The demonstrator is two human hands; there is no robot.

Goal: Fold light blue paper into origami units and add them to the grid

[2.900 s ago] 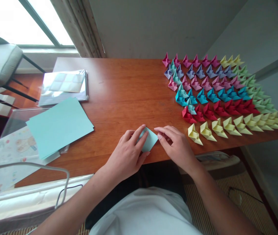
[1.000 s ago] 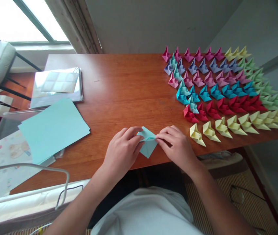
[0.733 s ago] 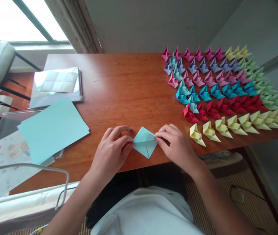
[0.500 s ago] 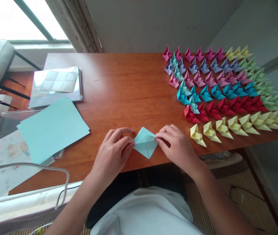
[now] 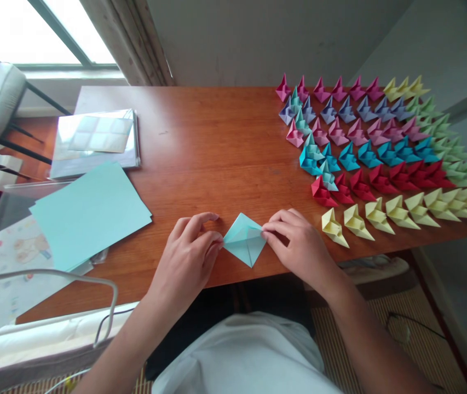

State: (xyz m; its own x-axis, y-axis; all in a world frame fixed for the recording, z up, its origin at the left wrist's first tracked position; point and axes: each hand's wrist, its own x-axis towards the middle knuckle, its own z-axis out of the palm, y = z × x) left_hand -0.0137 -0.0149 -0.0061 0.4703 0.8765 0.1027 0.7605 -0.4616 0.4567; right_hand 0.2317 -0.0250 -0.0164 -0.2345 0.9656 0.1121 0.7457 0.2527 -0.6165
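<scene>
A small pale turquoise folded paper [image 5: 246, 243], diamond-shaped with creases across and down its middle, lies near the front edge of the table. Its left corner is pinched between the thumb and index finger of my left hand [image 5: 192, 246]. At the opposite corner, my right hand [image 5: 293, 238] grips the paper with thumb and fingertips. Just right of my right hand stands the first yellow origami piece [image 5: 333, 227] of the front row.
Rows of folded origami pieces in red [image 5: 360, 185], blue, pink, purple, green and yellow fill the right side of the wooden table [image 5: 204, 142]. Turquoise sheets [image 5: 93, 216] lie at left, with a plastic-wrapped pack [image 5: 93, 164] behind them. A grey bent tube [image 5: 110, 284] crosses the lower left.
My left hand has shifted slightly left at the paper's corner. The right hand keeps its grip, and the whole view has moved a little.
</scene>
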